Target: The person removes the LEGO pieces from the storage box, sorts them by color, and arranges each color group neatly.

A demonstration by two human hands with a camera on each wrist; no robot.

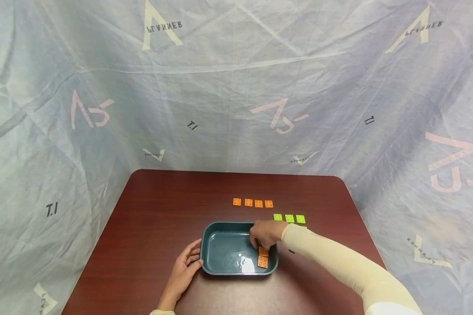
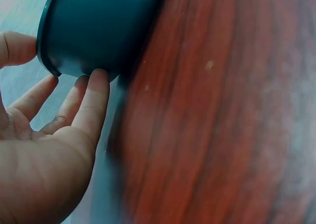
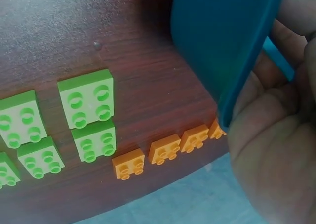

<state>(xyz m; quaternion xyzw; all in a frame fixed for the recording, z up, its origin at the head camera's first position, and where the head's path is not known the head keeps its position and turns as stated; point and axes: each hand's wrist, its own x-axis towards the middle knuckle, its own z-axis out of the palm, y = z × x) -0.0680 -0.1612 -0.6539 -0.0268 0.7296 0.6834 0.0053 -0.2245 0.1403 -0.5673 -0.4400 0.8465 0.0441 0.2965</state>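
A dark teal tray point(image 1: 228, 272) stands on the table. My left hand point(image 1: 185, 267) is at its left end, thumb and fairly straight fingertips touching the outer wall, as the left wrist view also shows. My right hand point(image 1: 266, 234) reaches over the far right rim, fingers bent down inside. Right by those fingers lies an orange building brick point(image 1: 263, 252), partly covered, with another orange brick point(image 1: 262, 262) nearer me. In the right wrist view the curled right hand point(image 3: 274, 130) hangs over the tray wall point(image 3: 217, 41); I cannot tell whether its fingertips pinch a brick.
Beyond the tray, several orange bricks point(image 1: 248, 202) form a row on the dark red table point(image 1: 161, 210). Green bricks point(image 1: 289, 218) lie right of them, partly behind the right forearm; the right wrist view shows several green bricks point(image 3: 88, 100). Printed grey sheeting point(image 1: 228, 87) hangs around the table.
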